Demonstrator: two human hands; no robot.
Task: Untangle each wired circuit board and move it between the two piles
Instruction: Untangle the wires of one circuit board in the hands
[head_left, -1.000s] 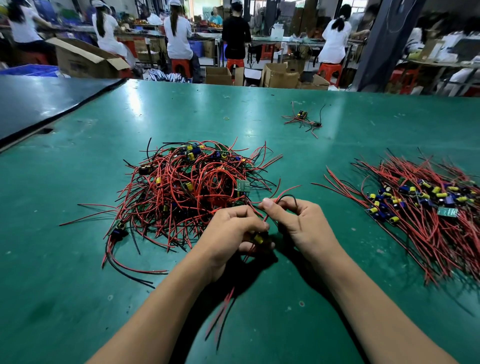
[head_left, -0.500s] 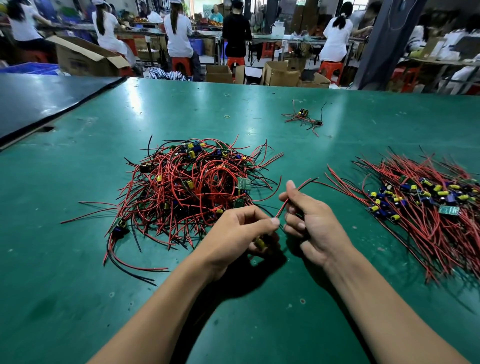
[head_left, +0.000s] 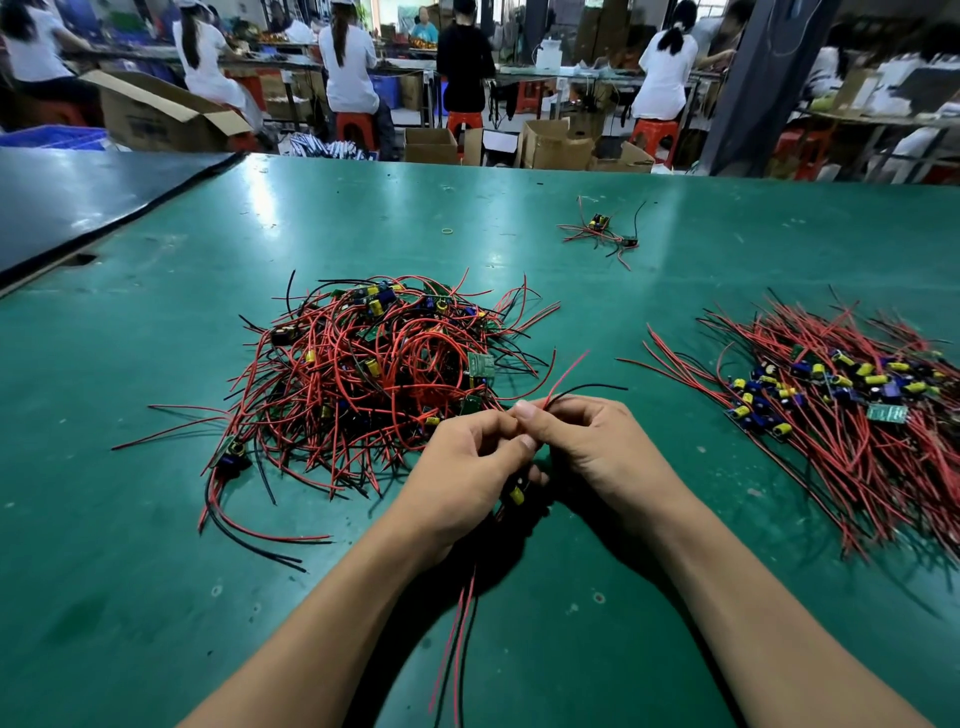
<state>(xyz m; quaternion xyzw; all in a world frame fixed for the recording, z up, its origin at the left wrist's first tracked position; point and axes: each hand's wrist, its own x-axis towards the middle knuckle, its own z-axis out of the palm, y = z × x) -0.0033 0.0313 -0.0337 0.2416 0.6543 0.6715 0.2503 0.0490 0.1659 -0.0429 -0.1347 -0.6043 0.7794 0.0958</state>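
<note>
Where the green bench (head_left: 156, 519) spreads out before the person, a tangled pile (head_left: 374, 384) of red and black wires with small boards and yellow capacitors lies at about ten o'clock from the hands, its nearest strands just beside the left knuckles. The left hand (head_left: 462, 478) is curled, fingers and thumb closed round a wired circuit board (head_left: 517, 493); only the board's yellow capacitor peeks out below the fingers, and its red and black leads hang down toward six o'clock over the bench. Touching it fingertip to fingertip, the right hand (head_left: 602, 447) is also curled, pinching the board's other wires, a red one and a black one that stick out toward one o'clock. Far off at twelve to one o'clock, a small stray cluster (head_left: 602, 234) of wired boards sits alone on the bench, with a yellow rubber band (head_left: 448, 230) to its left. At two to three o'clock, well apart from the hands, the straightened pile (head_left: 841, 410) lies with its wires roughly parallel and its boards gathered in a band across the middle.
</note>
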